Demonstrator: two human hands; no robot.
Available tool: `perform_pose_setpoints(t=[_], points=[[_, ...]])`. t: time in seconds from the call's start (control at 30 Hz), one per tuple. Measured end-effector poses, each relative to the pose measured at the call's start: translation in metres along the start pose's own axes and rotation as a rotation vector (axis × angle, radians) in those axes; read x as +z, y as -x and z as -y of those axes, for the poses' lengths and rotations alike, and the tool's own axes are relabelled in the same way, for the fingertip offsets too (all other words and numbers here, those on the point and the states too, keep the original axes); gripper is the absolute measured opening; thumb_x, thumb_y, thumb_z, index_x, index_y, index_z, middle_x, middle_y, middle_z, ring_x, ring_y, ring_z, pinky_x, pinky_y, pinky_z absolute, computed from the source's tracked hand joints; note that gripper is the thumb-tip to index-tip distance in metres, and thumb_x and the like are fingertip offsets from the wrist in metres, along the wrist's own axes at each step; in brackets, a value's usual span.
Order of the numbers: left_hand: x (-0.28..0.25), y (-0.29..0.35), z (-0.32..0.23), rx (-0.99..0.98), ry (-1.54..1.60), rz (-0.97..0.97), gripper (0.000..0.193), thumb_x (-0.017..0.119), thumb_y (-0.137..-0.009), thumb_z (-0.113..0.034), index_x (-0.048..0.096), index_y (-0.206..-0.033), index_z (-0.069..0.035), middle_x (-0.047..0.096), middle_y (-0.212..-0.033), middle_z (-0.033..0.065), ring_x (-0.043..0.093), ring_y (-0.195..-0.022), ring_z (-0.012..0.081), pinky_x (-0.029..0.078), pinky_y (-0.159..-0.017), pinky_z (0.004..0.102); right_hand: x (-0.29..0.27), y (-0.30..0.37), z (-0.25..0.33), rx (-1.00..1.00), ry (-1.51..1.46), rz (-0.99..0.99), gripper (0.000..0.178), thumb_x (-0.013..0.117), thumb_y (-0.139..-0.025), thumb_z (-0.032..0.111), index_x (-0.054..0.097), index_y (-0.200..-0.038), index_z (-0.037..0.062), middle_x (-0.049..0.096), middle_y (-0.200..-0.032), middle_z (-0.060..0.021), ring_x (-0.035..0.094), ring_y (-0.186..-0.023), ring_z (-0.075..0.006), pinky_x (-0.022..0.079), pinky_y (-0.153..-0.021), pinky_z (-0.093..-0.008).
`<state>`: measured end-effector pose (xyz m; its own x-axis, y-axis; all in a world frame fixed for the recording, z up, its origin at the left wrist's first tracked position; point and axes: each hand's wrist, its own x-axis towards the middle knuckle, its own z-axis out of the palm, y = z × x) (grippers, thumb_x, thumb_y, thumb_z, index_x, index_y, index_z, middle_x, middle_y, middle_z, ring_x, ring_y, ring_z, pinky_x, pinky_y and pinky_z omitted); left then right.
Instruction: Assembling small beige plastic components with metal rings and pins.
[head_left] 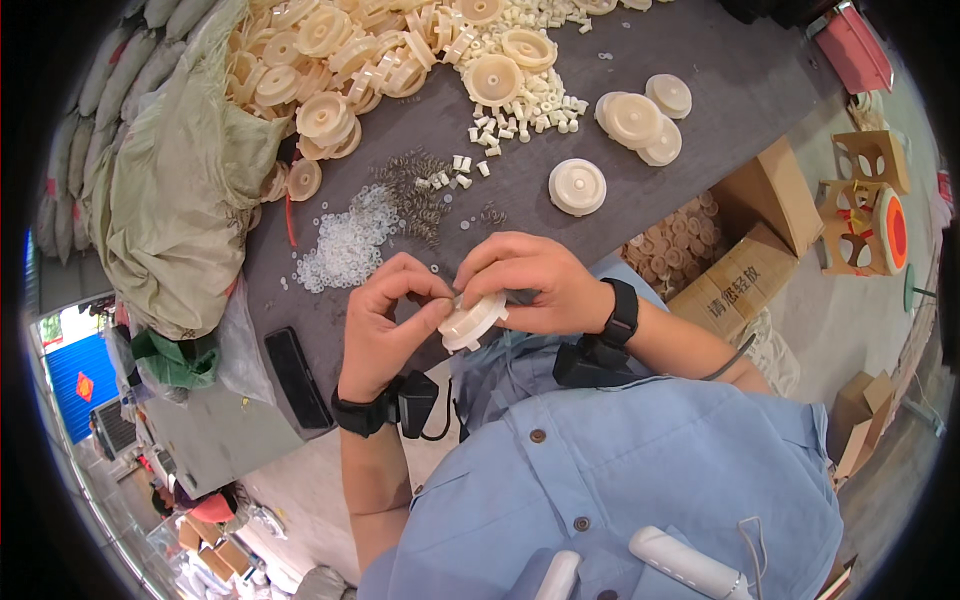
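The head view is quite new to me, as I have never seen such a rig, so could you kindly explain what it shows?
There is no robot here: a person works with two bare hands. The single picture comes from a wide fisheye camera on the person's head, looking down, so straight edges bend near the rim.

The right hand holds an off-white round part with small tabs along its edge. The left hand has its fingertips at that part; whether they pinch something small is hidden.

On the dark table lie a heap of cream wheels, small white pegs, dark springs, translucent rings and a black phone.
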<state>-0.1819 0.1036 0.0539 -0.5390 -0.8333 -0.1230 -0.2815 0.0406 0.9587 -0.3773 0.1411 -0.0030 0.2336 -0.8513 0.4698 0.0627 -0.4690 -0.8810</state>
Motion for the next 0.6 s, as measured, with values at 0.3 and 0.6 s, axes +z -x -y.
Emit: perform_pose_setpoints(t=[0.3, 0.6], points=[[0.001, 0.008, -0.003, -0.014, 0.057, 0.027, 0.007, 0.063, -0.073, 0.0, 0.063, -0.08, 0.001, 0.056, -0.08, 0.0035, 0.051, -0.075, 0.0104, 0.038, -0.067, 0.0227, 0.003, 0.003, -0.001, -0.033, 0.004, 0.013, 0.026, 0.067, -0.066, 0.002, 0.063, -0.09, 0.0089, 0.061, -0.092, -0.0048, 0.059, -0.083, -0.0231, 0.047, -0.07, -0.0326], [0.02, 0.021, -0.002, 0.086, 0.002, -0.134, 0.014, 0.06, -0.079, -0.002, 0.065, -0.091, 0.002, 0.059, -0.085, 0.0068, 0.055, -0.079, 0.0141, 0.042, -0.071, 0.0252, 0.0, 0.004, 0.005, -0.012, 0.032, 0.014, 0.029, 0.067, -0.061, 0.001, 0.063, -0.089, 0.0078, 0.06, -0.088, -0.0065, 0.058, -0.08, -0.0245, 0.047, -0.069, -0.0328]])
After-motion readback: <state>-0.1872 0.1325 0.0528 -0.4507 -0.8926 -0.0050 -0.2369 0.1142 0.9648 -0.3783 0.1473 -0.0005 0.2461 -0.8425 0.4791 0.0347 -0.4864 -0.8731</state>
